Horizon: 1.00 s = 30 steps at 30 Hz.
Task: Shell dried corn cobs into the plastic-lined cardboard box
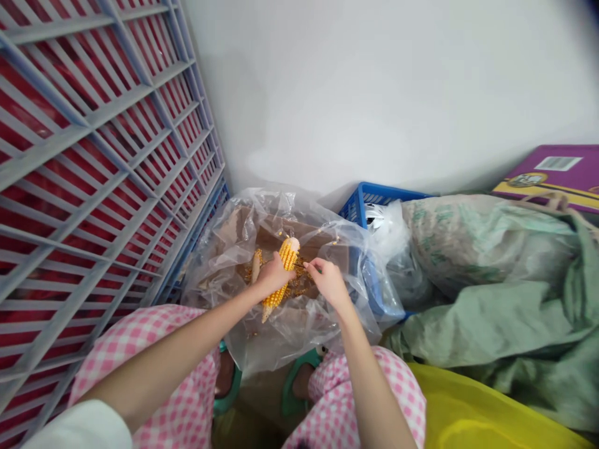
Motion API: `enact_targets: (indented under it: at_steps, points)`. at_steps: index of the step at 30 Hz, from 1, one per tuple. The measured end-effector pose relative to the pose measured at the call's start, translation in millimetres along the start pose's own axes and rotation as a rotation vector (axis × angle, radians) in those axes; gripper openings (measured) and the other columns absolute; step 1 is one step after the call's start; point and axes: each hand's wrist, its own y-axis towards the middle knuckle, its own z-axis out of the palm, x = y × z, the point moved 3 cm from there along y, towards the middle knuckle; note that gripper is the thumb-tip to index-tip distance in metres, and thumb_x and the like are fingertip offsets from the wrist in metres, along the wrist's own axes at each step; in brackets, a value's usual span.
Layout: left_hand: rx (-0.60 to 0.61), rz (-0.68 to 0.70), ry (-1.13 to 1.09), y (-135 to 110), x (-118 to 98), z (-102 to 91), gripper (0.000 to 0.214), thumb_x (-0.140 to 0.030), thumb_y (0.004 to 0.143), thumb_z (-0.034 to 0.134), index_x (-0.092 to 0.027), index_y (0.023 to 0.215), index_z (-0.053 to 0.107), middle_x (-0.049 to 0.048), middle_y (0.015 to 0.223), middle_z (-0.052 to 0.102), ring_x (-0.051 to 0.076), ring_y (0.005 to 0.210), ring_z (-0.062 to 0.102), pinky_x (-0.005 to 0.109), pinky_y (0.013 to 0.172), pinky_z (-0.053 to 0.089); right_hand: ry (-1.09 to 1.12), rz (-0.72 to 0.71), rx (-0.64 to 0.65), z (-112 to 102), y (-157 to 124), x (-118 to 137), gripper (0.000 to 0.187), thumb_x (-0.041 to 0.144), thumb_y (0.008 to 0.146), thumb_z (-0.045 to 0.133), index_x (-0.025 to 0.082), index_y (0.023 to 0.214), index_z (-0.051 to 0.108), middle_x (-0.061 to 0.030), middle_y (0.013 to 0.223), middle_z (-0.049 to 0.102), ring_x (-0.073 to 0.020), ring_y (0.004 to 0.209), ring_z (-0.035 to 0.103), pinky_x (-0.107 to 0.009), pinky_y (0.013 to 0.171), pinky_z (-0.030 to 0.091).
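My left hand (275, 275) is closed around the middle of a yellow corn cob (289, 252), which is tilted with its pale blunt end up and away from me. Beside it, my right hand (328, 282) pinches a thin dark pointed tool (299, 265), whose tip is at the right side of the cob. Below both hands, a clear plastic bag (262, 352) lines a cardboard box (236, 227). Loose corn kernels (304, 287) lie inside it, and another cob (256, 265), pale on one side, rests left of my left hand.
A tall grey plastic crate (124, 165) with red behind its slats stands at the left. To the right are a blue basket (360, 202) holding bags, a green-grey sack (505, 324), a purple box (556, 163) and yellow material (468, 405). A white wall (365, 93) rises behind.
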Motion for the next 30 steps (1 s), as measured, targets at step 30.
enact_targets:
  at_steps: [30]
  points:
    - [0.022,0.11,-0.154,1,-7,-2.0,0.044,-0.038,0.062,0.058,-0.018,0.098,0.041,0.0081,0.092,0.061,0.022,0.082,0.059,0.026,0.062,0.041,0.155,0.031,-0.034,-33,0,-2,0.035,0.045,0.076,0.045,0.016,0.064,0.059,-0.0006,0.063,0.06,-0.0123,0.059,0.05,-0.022,0.059,0.033]
